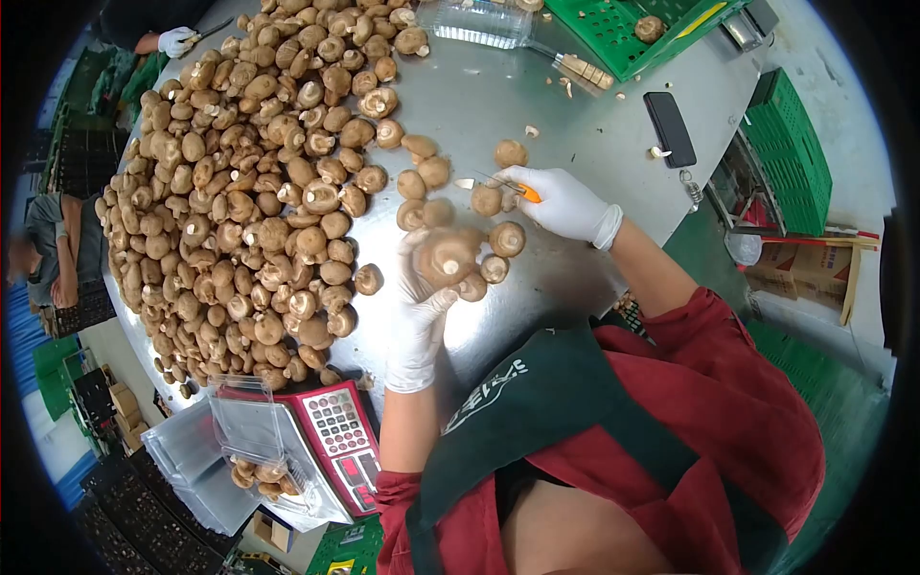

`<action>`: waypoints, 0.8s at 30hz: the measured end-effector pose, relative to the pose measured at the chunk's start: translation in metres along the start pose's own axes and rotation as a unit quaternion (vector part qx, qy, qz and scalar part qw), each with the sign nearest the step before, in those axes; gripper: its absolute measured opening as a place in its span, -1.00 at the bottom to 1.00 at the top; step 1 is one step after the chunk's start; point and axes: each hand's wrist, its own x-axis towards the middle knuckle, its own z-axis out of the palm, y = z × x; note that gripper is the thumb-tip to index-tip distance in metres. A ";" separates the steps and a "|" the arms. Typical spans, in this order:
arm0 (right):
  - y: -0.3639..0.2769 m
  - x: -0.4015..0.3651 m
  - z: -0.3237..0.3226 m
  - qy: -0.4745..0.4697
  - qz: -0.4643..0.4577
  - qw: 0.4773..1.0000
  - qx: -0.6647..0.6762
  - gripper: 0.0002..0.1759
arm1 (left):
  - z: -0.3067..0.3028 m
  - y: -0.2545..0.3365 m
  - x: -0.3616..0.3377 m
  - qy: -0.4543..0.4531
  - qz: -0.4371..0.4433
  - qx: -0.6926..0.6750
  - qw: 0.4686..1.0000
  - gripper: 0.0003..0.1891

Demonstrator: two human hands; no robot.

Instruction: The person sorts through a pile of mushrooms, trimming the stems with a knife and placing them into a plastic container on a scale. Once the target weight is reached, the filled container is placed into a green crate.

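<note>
My left hand (415,331), in a white glove, is closed around a brown mushroom (448,260) whose pale stem end faces up; motion blurs it slightly. My right hand (565,203), gloved too, grips a small knife with an orange handle (526,193). The knife's thin blade points left over a mushroom (486,199) on the steel table (460,91). Several loose mushrooms lie between and around both hands, one of them (507,239) stem up. A small pale stem piece (465,183) lies beside the blade.
A large mushroom heap (249,192) covers the table's left side. Near me stands a red scale (335,422) with a clear plastic box (254,431) of mushrooms. A green crate (613,43), a brush (583,71) and a phone (670,129) lie farther right. Another person's gloved hand (176,41) holds a knife.
</note>
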 end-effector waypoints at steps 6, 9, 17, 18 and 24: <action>-0.002 0.000 0.001 0.002 -0.003 1.000 -0.012 -0.59 | -0.008 -0.001 -0.004 0.015 0.012 0.010 1.000 -0.18; -0.002 0.001 0.001 0.002 -0.004 1.000 -0.006 -0.59 | -0.010 0.002 -0.006 0.017 0.023 0.024 0.999 -0.21; -0.010 -0.002 -0.014 -0.013 -0.007 1.000 0.005 -0.58 | -0.036 0.039 -0.061 0.112 0.123 0.349 0.922 -0.32; 0.008 -0.005 -0.013 -0.005 0.054 0.998 -0.009 -0.56 | -0.019 0.053 -0.077 0.147 0.144 0.181 0.962 -0.38; -0.001 -0.001 -0.032 -0.058 0.178 0.982 0.002 -0.58 | -0.049 0.148 -0.218 0.497 0.212 0.559 0.629 -0.43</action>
